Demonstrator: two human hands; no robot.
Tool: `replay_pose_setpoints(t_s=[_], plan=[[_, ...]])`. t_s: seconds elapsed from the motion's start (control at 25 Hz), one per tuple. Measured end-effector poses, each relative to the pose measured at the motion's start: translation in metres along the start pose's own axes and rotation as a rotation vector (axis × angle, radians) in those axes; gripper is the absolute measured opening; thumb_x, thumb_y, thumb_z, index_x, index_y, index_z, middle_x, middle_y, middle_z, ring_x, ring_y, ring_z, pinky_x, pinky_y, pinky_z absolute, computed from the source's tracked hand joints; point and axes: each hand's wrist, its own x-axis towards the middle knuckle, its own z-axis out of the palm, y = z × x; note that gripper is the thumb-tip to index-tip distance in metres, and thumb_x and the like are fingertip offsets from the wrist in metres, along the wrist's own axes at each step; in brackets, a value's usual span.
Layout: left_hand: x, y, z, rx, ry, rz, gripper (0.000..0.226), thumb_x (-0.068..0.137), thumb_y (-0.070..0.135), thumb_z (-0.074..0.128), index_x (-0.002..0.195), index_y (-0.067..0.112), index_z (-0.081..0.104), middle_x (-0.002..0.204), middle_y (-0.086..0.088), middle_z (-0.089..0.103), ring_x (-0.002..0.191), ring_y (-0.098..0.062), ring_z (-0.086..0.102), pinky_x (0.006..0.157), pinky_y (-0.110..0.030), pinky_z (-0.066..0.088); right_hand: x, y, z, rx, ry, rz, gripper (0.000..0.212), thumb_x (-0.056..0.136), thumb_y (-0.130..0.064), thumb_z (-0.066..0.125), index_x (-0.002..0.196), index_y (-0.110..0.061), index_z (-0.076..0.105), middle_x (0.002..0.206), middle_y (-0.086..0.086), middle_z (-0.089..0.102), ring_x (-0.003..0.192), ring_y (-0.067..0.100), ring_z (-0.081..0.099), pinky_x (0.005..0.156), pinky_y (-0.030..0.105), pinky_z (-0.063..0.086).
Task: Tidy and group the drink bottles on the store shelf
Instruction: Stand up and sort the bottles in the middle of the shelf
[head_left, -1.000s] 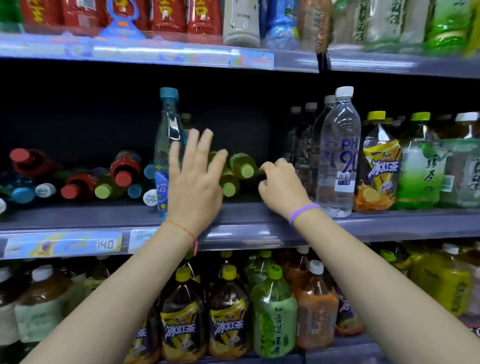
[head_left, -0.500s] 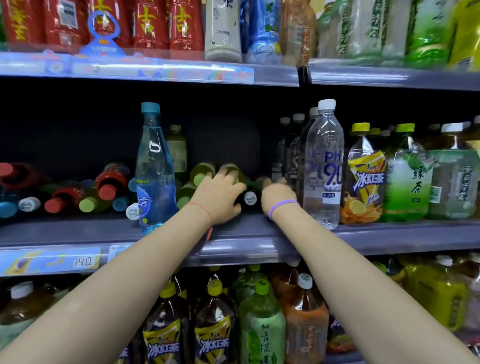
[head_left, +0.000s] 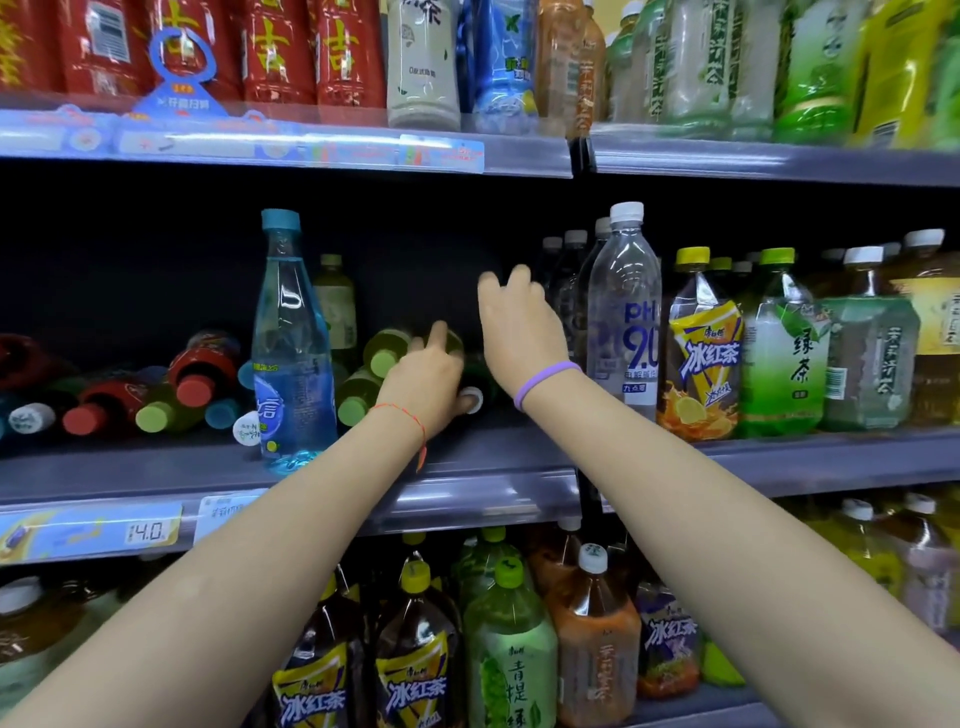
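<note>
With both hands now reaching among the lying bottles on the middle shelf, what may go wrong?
1. The left hand rests on stacked green-capped bottles lying on their sides; pulling one might make the others roll.
2. The left forearm passes close to the tall blue bottle near the shelf edge and might tip it off.

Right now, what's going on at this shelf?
A person is sorting the middle shelf. The left hand rests on the lying green-capped bottles, its fingers hidden behind them. The right hand hovers open above, holding nothing. A tall blue bottle stands upright beside the pile.
</note>
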Motion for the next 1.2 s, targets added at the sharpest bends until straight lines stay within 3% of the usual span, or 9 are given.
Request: replay_pose_setpoints(t_s=[0.2,0.32,0.44,0.64,0.8,0.92,1.0,1.12,1.2], plan=[[0.001,-0.002,0.0,-0.065,0.004,-0.052,0.045,0.093,0.038,0.061,0.118,0.001,0.056,0.14,-0.02,0.031,0.112,-0.04,0.049,0.083,-0.042,0.049,0.027,0.011,-0.002,-0.02,0.075,0.077,0.054,0.087,0.008,0.045,0.135,-0.016,0.046,0.126,0.019,0.047,0.115,0.036,0.045,0.086,0.04,0.044],[0.0,-0.003,0.002,-0.093,0.046,-0.049,0.04,0.092,0.036,0.06,0.113,0.002,0.057,0.134,-0.017,0.034,0.108,-0.039,0.048,0.074,-0.04,0.044,0.039,0.015,0.003,0.021,0.043,0.113,0.058,0.086,0.009,0.042,0.137,-0.017,0.046,0.132,0.021,0.042,0.118,0.038,0.044,0.091,0.042,0.043],[-0.003,0.002,0.002,-0.091,0.095,-0.027,0.029,0.09,0.029,0.058,0.105,0.003,0.057,0.125,-0.017,0.039,0.103,-0.037,0.049,0.067,-0.038,0.04,0.053,0.019,0.004,0.068,0.011,0.152,0.057,0.085,0.011,0.041,0.135,-0.014,0.047,0.129,0.02,0.041,0.111,0.039,0.05,0.085,0.042,0.045],[-0.008,0.004,0.0,-0.046,0.087,0.009,0.025,0.085,0.004,0.053,0.109,0.005,0.054,0.126,-0.019,0.04,0.101,-0.038,0.051,0.065,-0.035,0.033,0.055,0.017,0.021,0.017,-0.084,0.229,0.044,0.093,-0.009,0.051,0.137,-0.011,0.043,0.147,0.028,0.027,0.121,0.04,0.046,0.099,0.043,0.04],[-0.008,0.001,0.003,-0.03,0.099,0.016,0.041,0.083,-0.006,0.052,0.122,0.008,0.051,0.127,-0.019,0.038,0.101,-0.037,0.052,0.066,-0.035,0.035,0.03,0.013,0.022,-0.173,0.1,0.026,0.046,0.088,-0.01,0.05,0.134,-0.007,0.051,0.151,0.038,0.023,0.142,0.052,0.021,0.117,0.054,0.018],[-0.007,0.0,0.007,-0.036,0.099,0.024,0.048,0.085,-0.001,0.054,0.131,0.01,0.049,0.126,-0.021,0.042,0.099,-0.038,0.053,0.067,-0.038,0.043,0.004,0.002,0.022,-0.266,0.212,-0.277,0.023,0.081,-0.012,0.054,0.097,-0.007,0.07,0.112,0.023,0.062,0.124,0.045,0.048,0.114,0.06,0.024],[-0.008,-0.001,0.006,0.004,0.131,0.021,0.043,0.085,0.009,0.061,0.127,0.007,0.052,0.116,-0.019,0.053,0.096,-0.037,0.057,0.071,-0.041,0.046,-0.01,0.001,0.023,-0.324,0.093,-0.377,0.024,0.084,-0.014,0.049,0.089,-0.01,0.072,0.096,0.013,0.065,0.116,0.039,0.053,0.116,0.061,0.02],[-0.01,-0.003,-0.002,0.097,0.128,-0.02,0.049,0.081,0.035,0.069,0.121,0.012,0.053,0.11,-0.011,0.065,0.106,-0.033,0.058,0.085,-0.041,0.042,-0.022,0.01,0.026,-0.402,-0.222,-0.366,0.043,0.087,-0.043,0.06,0.117,-0.012,0.069,0.137,0.015,0.051,0.142,0.038,0.028,0.118,0.061,0.005],[-0.01,-0.003,-0.004,0.151,0.136,-0.014,0.047,0.081,0.042,0.066,0.119,0.016,0.055,0.114,-0.009,0.064,0.113,-0.032,0.054,0.091,-0.042,0.039,-0.028,0.011,0.029,-0.464,-0.29,-0.396,0.057,0.085,-0.051,0.063,0.127,-0.012,0.064,0.147,0.014,0.042,0.146,0.037,0.018,0.117,0.062,0.002]])
